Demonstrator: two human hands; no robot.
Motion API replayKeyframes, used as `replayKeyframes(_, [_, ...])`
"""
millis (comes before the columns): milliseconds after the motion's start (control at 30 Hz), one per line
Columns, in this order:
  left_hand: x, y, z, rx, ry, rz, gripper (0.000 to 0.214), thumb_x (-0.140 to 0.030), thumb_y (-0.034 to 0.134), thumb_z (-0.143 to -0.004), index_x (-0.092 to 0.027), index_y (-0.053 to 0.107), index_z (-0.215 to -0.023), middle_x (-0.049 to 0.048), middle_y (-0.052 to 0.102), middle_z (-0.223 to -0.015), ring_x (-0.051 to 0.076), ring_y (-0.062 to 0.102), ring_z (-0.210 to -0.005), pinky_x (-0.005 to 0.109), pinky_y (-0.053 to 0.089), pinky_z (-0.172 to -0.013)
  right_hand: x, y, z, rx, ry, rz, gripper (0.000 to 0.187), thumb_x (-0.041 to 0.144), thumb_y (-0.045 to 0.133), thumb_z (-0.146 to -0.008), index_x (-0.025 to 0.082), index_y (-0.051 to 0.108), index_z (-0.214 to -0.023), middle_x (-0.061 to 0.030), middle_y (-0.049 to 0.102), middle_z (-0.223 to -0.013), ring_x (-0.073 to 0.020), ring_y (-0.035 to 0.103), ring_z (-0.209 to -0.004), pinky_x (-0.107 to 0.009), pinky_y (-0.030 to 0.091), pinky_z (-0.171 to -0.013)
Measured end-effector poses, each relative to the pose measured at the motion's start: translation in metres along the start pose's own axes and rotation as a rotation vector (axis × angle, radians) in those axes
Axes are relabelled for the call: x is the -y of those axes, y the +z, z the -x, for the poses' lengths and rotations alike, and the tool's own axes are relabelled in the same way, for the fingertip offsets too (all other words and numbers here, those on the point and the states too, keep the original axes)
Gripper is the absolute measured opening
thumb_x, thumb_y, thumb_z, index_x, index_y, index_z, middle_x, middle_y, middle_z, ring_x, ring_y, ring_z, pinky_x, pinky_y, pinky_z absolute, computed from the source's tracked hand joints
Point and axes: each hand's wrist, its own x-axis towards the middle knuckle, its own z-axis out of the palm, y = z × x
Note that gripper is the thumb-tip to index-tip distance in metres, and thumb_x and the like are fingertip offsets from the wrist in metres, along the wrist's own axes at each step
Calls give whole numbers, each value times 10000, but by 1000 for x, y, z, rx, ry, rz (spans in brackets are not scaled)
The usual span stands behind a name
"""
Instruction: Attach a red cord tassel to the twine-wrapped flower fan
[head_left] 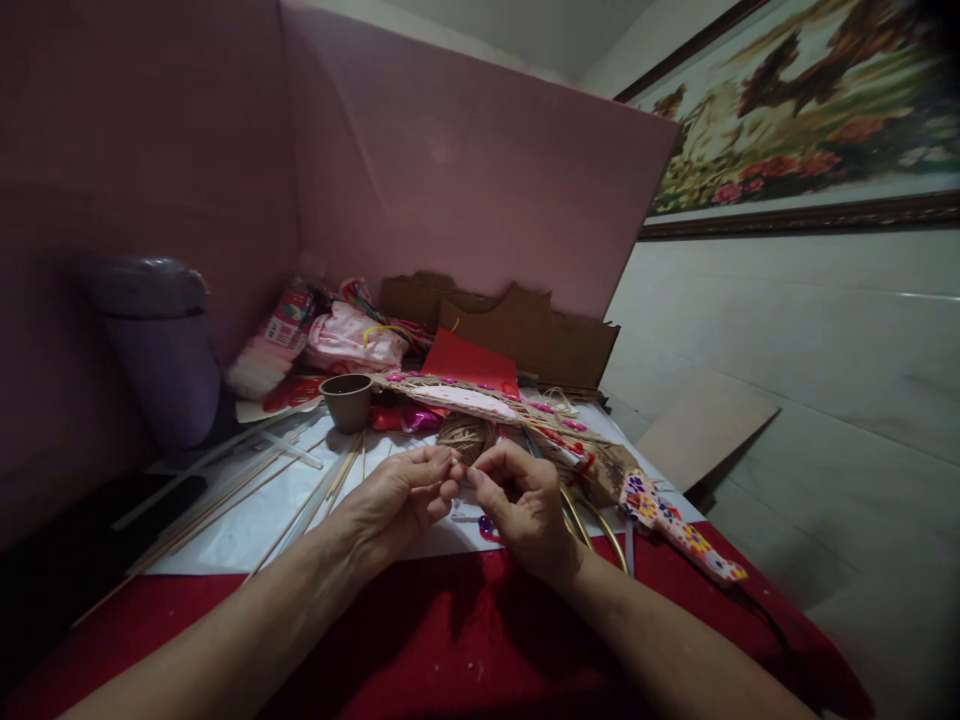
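Observation:
My left hand (pixel 409 495) and my right hand (pixel 525 505) meet at the fingertips over the front of the white sheet (pixel 225 535). Both are closed in a pinch. A tiny pale bit shows at the left fingertips, too small to name; whatever the right fingers pinch is hidden. Just behind the hands lies a ball of brown twine (pixel 466 436). A long decorated cardboard piece (pixel 472 402), edged with twine and pink gems, stretches behind it. Beside my right hand are a purple gem (pixel 486 526) and gold rings (pixel 616 540).
Thin sticks (pixel 217 505) lie at the left, near a small grey-brown pot (pixel 348 402) and a purple bin (pixel 161 350). Torn cardboard (pixel 525 330) and red card (pixel 471 362) stand at the back. A flower-patterned handle (pixel 686 535) rests on the red cloth (pixel 375 640) at right.

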Motion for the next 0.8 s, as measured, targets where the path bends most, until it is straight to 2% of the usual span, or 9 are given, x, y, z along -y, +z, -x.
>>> replayKeyframes(233, [-2,4,2,4,-1,-9,76,15,632,-719,-58,641,-737,56,638,-628,63,568,-456,124,453,-438,2,-1,-1,-7,-18,11,155,221,534,-819,167,548,-675,59,428,-497,-74,360,-421,-201,280,-398])
replayKeyframes(533, [-2,7,4,-26,6,-21,155,38,542,-780,-61,661,-778,65,643,-641,63,581,-478,122,473,-468,0,-1,0,-13,-21,17,154,219,526,-819,164,557,-678,53,440,-502,-78,368,-429,-205,291,-405])
replayKeyframes(800, [-2,5,4,14,-5,-16,118,27,588,-748,-75,643,-774,54,649,-648,63,585,-482,122,474,-472,2,-1,0,-3,-8,25,149,219,528,-819,166,556,-682,53,440,-501,-80,373,-431,-207,296,-408])
